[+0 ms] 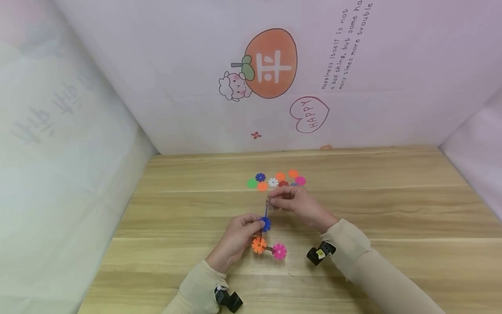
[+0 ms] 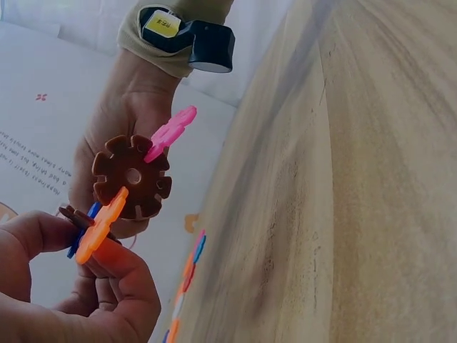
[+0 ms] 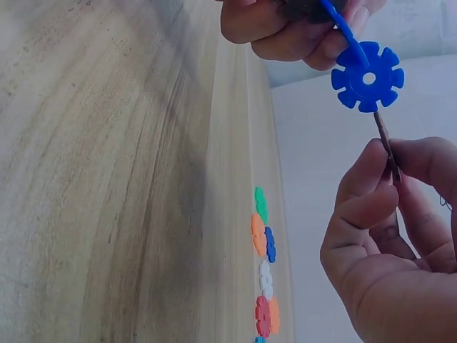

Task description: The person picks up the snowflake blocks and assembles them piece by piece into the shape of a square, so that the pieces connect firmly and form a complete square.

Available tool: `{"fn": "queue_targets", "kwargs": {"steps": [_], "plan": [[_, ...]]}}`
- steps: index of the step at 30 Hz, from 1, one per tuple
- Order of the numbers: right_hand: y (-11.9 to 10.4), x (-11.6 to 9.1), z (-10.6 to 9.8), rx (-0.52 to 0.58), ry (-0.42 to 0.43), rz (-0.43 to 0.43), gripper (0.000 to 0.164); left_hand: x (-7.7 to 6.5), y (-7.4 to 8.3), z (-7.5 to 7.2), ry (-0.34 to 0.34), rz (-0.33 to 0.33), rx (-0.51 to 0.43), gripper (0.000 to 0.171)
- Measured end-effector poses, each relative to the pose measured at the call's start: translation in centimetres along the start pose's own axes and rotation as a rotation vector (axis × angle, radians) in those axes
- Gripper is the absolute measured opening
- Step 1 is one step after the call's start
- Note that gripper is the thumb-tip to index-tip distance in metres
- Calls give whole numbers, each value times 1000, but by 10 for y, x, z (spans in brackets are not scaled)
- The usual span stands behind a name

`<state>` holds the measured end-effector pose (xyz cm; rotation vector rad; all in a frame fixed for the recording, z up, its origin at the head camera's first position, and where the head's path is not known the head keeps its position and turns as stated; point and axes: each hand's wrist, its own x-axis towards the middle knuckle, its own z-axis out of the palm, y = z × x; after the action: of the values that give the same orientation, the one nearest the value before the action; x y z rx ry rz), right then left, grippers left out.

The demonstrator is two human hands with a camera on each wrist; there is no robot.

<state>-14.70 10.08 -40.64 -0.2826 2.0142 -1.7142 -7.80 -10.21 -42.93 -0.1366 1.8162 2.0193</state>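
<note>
- Over the table (image 1: 184, 248), nr its middle: chain (image 1: 266, 224) of notched discs, held up btwn both hands.
- L hand (image 1: 237, 237): thumb + fingers pinched tog. on blue disc (image 1: 267, 225), flat side to head cam.
- 2nd blue (image 3: 385, 77) slots into that one; edge-on in head view, flat in R wrist view.
- R hand (image 1: 300, 206): fingertips clamped on brown disc (image 3: 383, 132), which meets 2nd blue's rim.
- Nr side of L hand: orange disc (image 1: 259, 245), then brown link (image 2: 132, 196), then pink end (image 1: 279, 251).
- Another brown bit (image 2: 76, 216), pt. hidden, btwn orange & L hand.
- Beyond R hand, twd far edge: loose discs, i.e. green (image 1: 252, 183), dk blue (image 1: 260, 174), white (image 1: 270, 182), red (image 1: 283, 183), pink (image 1: 300, 180), a few orange (image 1: 262, 186), lt blue mostly behind R hand.
- Beige sleeves (image 1: 201, 283), blk cam (image 1: 228, 299) at each wrist.
- Back: pale sheet (image 1: 188, 109) w/ fruit print (image 1: 288, 48) + HAPPY heart (image 1: 310, 114).
</note>
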Motion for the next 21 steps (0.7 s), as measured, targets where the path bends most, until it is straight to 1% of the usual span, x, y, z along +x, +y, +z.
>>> {"fn": "queue_targets", "kwargs": {"steps": [9,12,16,21], "plan": [[-2,-3,0,-111,-21,1,30,-3,2,2,-25,-13,29,28],[-3,-5,0,-144,-44,2,30,-3,1,1,-29,-17,38,27],[-5,-6,3,-171,-65,-13,31,-3,-3,0,-34,-26,30,25],[-4,-7,5,-190,-52,-31,29,-2,-6,0,-36,-17,2,23]]}}
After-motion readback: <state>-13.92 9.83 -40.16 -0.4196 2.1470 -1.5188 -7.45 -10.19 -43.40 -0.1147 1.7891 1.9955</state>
